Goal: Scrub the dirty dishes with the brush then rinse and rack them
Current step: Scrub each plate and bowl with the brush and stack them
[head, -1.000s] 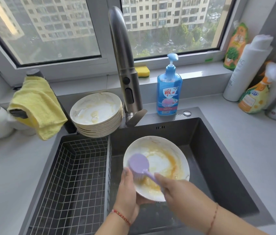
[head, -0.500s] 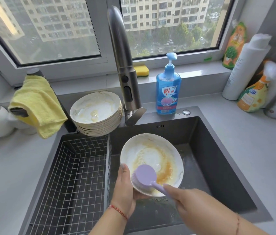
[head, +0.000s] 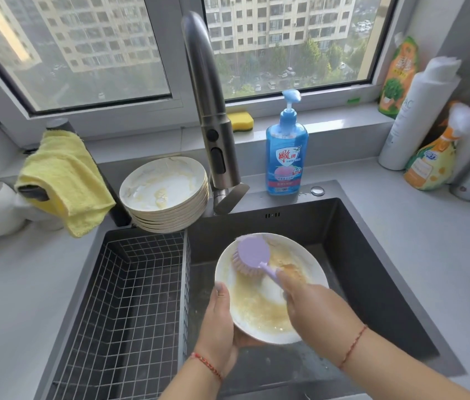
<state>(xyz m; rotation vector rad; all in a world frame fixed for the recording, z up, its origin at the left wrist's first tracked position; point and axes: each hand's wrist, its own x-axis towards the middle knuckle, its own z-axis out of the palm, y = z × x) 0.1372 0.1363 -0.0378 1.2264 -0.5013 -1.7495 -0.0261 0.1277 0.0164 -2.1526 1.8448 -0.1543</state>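
Observation:
A white plate (head: 259,310) smeared with yellow-brown residue is held tilted over the dark sink basin (head: 372,269). My left hand (head: 220,321) grips its lower left rim, thumb on top. My right hand (head: 314,307) holds the handle of a lilac dish brush (head: 252,255), whose bristles press on the plate's upper left part. A stack of several dirty white plates (head: 167,194) stands at the sink's back edge, left of the faucet.
A wire rack basket (head: 124,307) fills the sink's left half. The grey faucet (head: 213,119) arches above the plate. A blue soap bottle (head: 287,157), a yellow sponge (head: 239,121), a yellow cloth (head: 63,177) and bottles (head: 418,116) at the right line the counter.
The brush has moved from the plate's lower part up to its upper left rim. The orange residue is smeared wider across the plate. My left hand keeps its hold.

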